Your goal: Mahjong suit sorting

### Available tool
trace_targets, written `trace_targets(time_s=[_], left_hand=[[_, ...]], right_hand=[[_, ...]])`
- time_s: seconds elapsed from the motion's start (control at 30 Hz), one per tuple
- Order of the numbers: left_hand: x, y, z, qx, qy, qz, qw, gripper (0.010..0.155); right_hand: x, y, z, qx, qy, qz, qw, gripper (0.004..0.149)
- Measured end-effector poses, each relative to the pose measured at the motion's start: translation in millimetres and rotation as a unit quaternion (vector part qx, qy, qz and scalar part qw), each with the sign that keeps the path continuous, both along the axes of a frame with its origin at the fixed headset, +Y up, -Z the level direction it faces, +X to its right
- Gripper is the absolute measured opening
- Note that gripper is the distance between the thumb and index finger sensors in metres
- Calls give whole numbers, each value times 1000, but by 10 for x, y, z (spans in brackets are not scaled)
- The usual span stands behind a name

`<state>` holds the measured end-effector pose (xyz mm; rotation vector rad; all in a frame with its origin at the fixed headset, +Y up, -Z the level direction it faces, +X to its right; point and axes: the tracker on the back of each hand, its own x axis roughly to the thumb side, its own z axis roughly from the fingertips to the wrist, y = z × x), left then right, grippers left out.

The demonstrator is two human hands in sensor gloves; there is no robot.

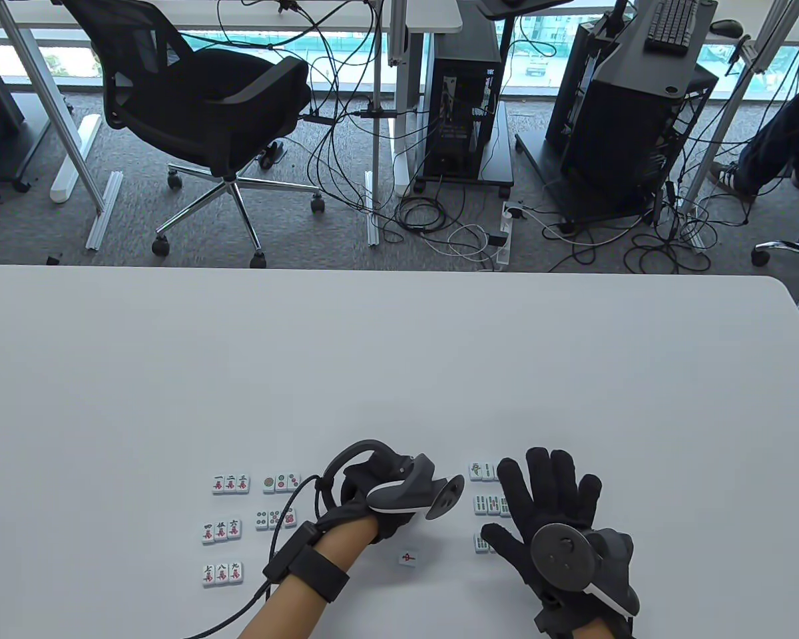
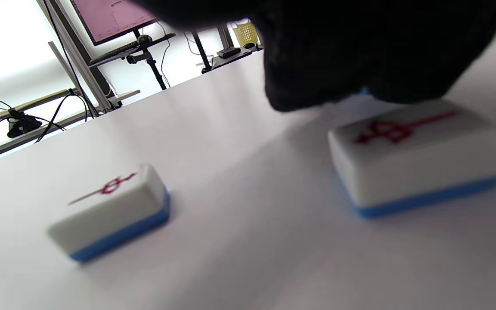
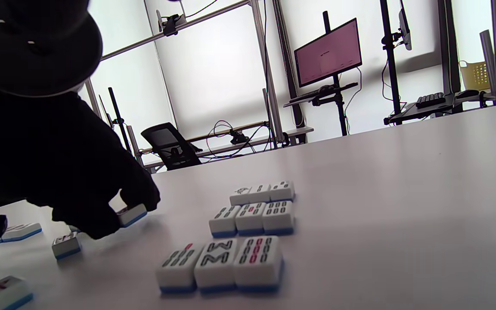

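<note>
White mahjong tiles with blue backs lie face up in sorted rows. Character tiles (image 1: 230,484) form three rows at the left, with dot tiles (image 1: 281,482) beside them. Three rows of bamboo tiles (image 3: 252,218) lie at the right, partly under my right hand (image 1: 546,486), which hovers flat with its fingers spread. My left hand (image 1: 389,526) is curled down on the table between the groups. Its fingertips (image 3: 144,200) pinch a red-dragon tile (image 3: 131,214) that rests on the table. A second red-dragon tile (image 1: 407,558) lies loose just in front of that hand.
The white table (image 1: 399,359) stretches bare toward its far edge. More loose tiles (image 3: 4,292) lie near the left hand in the right wrist view. Beyond the table stand an office chair (image 1: 200,113), computer carts and floor cables.
</note>
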<state>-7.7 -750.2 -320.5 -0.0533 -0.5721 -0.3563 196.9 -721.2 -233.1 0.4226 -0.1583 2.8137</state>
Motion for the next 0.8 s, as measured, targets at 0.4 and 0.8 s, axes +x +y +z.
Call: trace_targets(time_s=[0.4,0.8], left_hand=[[-1340,393,661,18,77,42,996,61],[-1802,76,1078,-34,115,-27,992,61]], right_hand=[[6,1,-4,0,-6,7,1000,80],[15,-3,-5,-7,-14,18,1000,80]])
